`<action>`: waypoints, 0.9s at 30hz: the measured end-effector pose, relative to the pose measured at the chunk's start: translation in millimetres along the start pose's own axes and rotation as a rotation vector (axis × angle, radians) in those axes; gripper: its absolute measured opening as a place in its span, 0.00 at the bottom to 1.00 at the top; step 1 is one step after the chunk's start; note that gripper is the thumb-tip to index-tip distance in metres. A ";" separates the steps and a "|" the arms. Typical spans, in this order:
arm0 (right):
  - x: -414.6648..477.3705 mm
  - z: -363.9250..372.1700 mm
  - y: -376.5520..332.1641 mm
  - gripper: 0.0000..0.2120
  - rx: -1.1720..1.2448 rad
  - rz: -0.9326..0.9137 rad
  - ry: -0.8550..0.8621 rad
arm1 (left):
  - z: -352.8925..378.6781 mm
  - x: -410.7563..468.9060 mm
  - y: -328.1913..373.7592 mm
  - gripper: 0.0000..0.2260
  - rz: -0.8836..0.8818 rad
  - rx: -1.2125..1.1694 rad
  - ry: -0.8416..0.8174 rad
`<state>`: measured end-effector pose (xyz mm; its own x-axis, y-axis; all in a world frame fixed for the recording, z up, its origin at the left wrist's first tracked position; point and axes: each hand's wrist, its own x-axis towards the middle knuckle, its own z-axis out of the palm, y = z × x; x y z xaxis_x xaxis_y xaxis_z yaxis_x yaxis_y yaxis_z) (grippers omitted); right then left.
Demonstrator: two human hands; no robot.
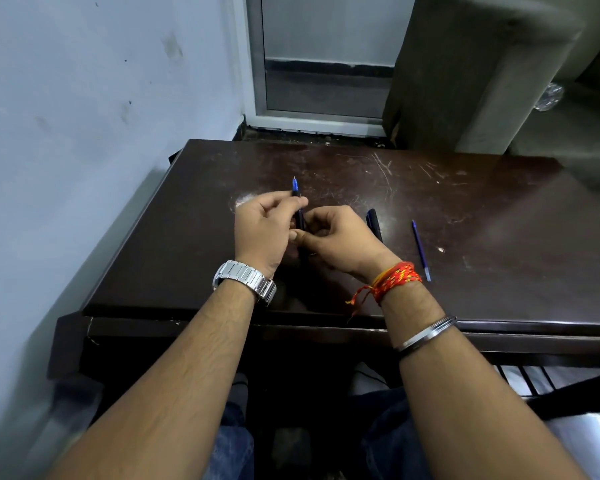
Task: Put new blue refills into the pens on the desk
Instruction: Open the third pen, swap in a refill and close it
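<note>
- Your left hand: at frame centre, pinching the upper part of a dark pen whose blue tip points away from you.
- Your right hand: clenched on the lower end of the same pen; what the fingers do there is hidden.
- Second pen: lying on the counter, just right of your right hand.
- Loose blue refill: lying alone further right.
- Progress, as judged: one pen is being fitted or closed; the other pen and the loose refill appear still to do.
</note>
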<state>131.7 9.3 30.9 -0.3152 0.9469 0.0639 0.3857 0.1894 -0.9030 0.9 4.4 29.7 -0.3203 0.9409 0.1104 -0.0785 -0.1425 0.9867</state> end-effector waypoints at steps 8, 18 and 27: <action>-1.4 1.3 -2.6 0.05 -0.053 -0.018 -0.036 | 0.5 -1.4 -4.3 0.18 -0.085 0.043 -0.039; -1.1 0.0 -2.6 0.07 -0.025 -0.002 -0.038 | 0.7 -4.1 -2.6 0.17 -0.057 0.023 -0.076; -4.2 -3.4 -3.7 0.06 -0.013 0.013 -0.067 | 0.3 -3.3 -7.0 0.15 -0.002 0.098 -0.034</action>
<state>134.5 5.5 35.4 -0.3671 0.9299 0.0238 0.4012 0.1814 -0.8978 2.8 2.4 22.5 -0.2880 0.9512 0.1107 0.0140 -0.1114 0.9937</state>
